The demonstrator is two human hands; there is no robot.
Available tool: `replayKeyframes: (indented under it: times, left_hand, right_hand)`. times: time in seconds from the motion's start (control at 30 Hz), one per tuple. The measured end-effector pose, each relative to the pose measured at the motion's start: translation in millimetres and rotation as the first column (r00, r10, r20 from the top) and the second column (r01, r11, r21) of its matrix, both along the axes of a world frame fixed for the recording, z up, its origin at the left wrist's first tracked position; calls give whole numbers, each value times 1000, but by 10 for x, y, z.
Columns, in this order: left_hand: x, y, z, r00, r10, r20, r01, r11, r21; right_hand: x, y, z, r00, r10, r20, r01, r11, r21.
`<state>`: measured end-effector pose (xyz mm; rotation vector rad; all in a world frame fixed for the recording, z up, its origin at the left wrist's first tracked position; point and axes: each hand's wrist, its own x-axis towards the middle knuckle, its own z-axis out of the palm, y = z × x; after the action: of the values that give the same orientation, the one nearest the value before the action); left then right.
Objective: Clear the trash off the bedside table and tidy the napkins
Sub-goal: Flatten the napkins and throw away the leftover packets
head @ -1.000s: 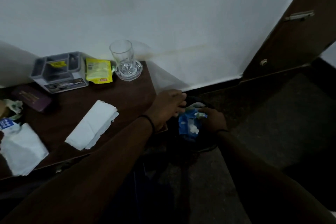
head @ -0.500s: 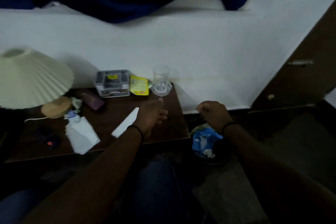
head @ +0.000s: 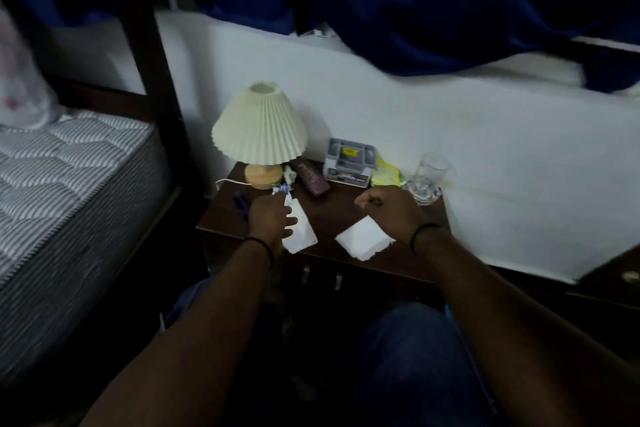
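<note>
Both my hands are over the dark wooden surface (head: 332,215) right now. My left hand (head: 268,218) sits on top of one white napkin (head: 301,232), fingers loosely curved over its left edge, and I honestly can't tell if I'm pinching it or just resting there. Just past my fingertips is one small blue and white wrapper (head: 282,189). My right hand (head: 391,210) is curled into a loose fist with nothing in it, hovering above the second white napkin (head: 362,239), which hangs a bit over the front edge.

So that's two napkins. Further back: one lamp (head: 259,130) with a pleated cream shade, one crumpled greenish scrap (head: 289,175) by its base, one dark maroon case (head: 310,177), one grey organizer box (head: 349,161), one yellow packet (head: 384,175) and one clear glass (head: 431,170). There's also one dark blue thing (head: 240,201) left of my hand; too dim to say what. The mattress (head: 62,184) is off to the left.
</note>
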<state>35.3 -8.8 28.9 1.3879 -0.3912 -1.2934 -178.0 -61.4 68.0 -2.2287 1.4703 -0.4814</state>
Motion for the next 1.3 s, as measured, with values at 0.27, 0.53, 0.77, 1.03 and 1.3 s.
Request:
replayKeyframes:
  times: [0.27, 0.53, 0.77, 1.03, 1.3]
  left_hand:
    - [337, -229, -413, 944, 311, -113, -302, 949, 92]
    - [564, -590, -554, 888, 447, -111, -429, 890, 154]
    - [611, -716, -588, 873, 473, -121, -452, 876, 166]
    - [604, -809, -632, 872, 470, -139, -443, 877, 185]
    - [601, -775, -598, 881, 454, -129, -433, 886, 165]
  right_hand:
    - [745, -162, -581, 997, 68, 46, -70, 997, 42]
    - [1368, -673, -1003, 992, 115, 51, -119, 991, 68]
    - [1737, -1075, -1186, 996, 85, -7, -85, 996, -27]
    - [1913, -1245, -1303, 986, 70, -148, -78, 995, -54]
    - [1815, -1251, -1263, 999, 42, -22, -44, 995, -87]
